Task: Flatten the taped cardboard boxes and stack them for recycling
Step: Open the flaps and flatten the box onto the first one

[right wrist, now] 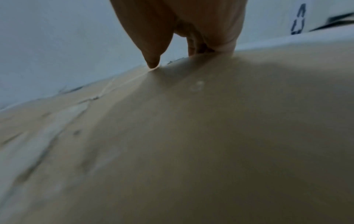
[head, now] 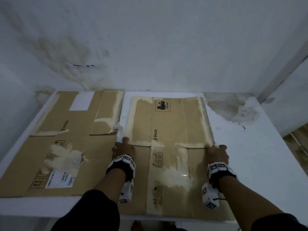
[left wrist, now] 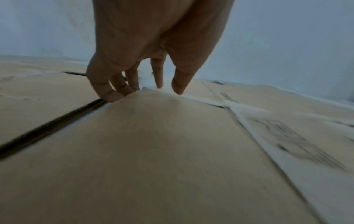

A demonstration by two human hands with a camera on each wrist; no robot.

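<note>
Two flattened brown cardboard boxes with torn tape strips lie side by side on a white table (head: 250, 155). The left box (head: 66, 147) carries a white shipping label. The right box (head: 168, 130) reaches past the table's near edge. My left hand (head: 123, 147) grips the right box's left edge at the middle fold; in the left wrist view the left hand (left wrist: 145, 89) has curled fingers (left wrist: 114, 94) at the edge and its thumb on top. My right hand (head: 216, 150) grips the right edge; in the right wrist view the right hand (right wrist: 176, 59) has its thumb on the cardboard and its fingers (right wrist: 201, 50) behind the rim.
A stained white wall (head: 150, 47) rises right behind the table. A discoloured patch (head: 233, 107) marks the table's back right corner. The table's right side beyond the box is bare white. A narrow gap (left wrist: 47, 130) separates the two boxes.
</note>
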